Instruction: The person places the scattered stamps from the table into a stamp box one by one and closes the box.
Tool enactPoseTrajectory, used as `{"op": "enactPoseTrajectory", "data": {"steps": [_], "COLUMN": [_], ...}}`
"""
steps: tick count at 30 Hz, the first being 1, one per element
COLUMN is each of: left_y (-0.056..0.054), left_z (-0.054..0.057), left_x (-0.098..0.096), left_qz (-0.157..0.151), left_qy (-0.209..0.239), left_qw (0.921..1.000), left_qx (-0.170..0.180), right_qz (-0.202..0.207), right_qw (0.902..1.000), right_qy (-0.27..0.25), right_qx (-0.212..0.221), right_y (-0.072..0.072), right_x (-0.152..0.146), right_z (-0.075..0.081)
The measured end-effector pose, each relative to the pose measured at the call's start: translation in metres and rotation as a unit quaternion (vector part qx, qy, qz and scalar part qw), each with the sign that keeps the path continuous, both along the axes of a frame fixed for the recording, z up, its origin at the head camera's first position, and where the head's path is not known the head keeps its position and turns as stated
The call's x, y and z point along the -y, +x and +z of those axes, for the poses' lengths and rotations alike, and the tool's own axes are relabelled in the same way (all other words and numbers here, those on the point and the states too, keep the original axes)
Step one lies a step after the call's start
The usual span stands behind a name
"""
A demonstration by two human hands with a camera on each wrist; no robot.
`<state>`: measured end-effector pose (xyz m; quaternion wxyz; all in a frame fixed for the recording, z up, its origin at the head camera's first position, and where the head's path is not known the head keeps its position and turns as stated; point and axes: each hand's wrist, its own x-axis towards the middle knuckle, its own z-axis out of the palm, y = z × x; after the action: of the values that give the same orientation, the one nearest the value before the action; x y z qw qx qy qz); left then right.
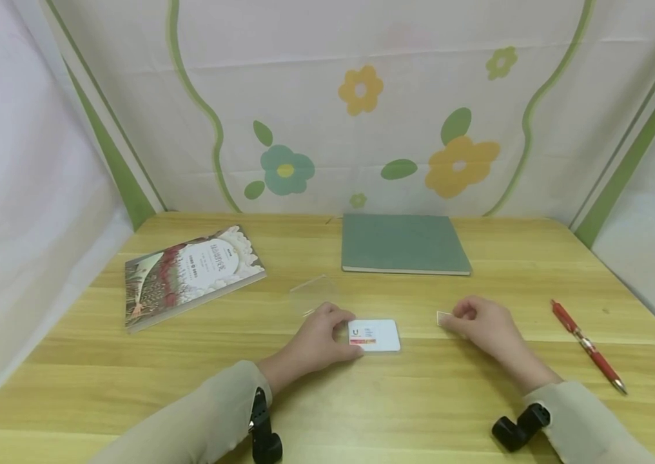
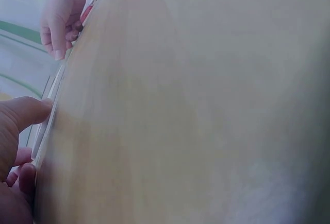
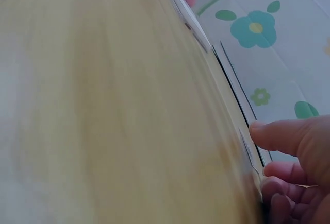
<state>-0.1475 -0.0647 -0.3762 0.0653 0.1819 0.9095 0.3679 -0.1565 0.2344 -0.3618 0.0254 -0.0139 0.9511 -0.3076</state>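
Note:
My left hand (image 1: 320, 340) holds the left end of a flat white rectangular case (image 1: 387, 336) lying on the table, with the thumb at its near edge and the fingers at its far edge. Printed on the case are a small logo, some text and a red-orange strip. To the right, apart from it, my right hand (image 1: 485, 325) pinches a small piece with a white border (image 1: 441, 318) between thumb and fingers; most of that piece is hidden by the hand. In the right wrist view the case (image 3: 188, 13) appears edge-on as a thin slab.
A clear transparent sheet (image 1: 311, 291) lies just behind my left hand. An illustrated book (image 1: 194, 274) is at the back left, a green-covered notebook (image 1: 404, 243) at the back middle. On the right lies a red pen (image 1: 588, 345). Patterned cloth (image 1: 316, 84) hangs behind the table.

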Motion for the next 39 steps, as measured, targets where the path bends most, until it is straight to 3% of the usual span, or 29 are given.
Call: {"op": "enactPoseTrajectory", "data": {"steps": [9, 39], "left_y": [-0.0005, -0.0012], "left_z": [-0.0008, -0.0007], "left_x": [0.0006, -0.0003], "left_qz": [-0.002, 0.002], "left_qy": [0.000, -0.006], "left_qw": [1.0000, 1.0000], "left_qx": [-0.003, -0.004], "right_qz": [0.003, 0.012], "right_qw": [0.9996, 0.9996], "right_qy": [0.020, 0.025], "right_qx": [-0.021, -0.012], "right_y": [-0.0006, -0.0049], "right_x": [0.0046, 0.0041], "right_z": [-0.0002, -0.0003]}}
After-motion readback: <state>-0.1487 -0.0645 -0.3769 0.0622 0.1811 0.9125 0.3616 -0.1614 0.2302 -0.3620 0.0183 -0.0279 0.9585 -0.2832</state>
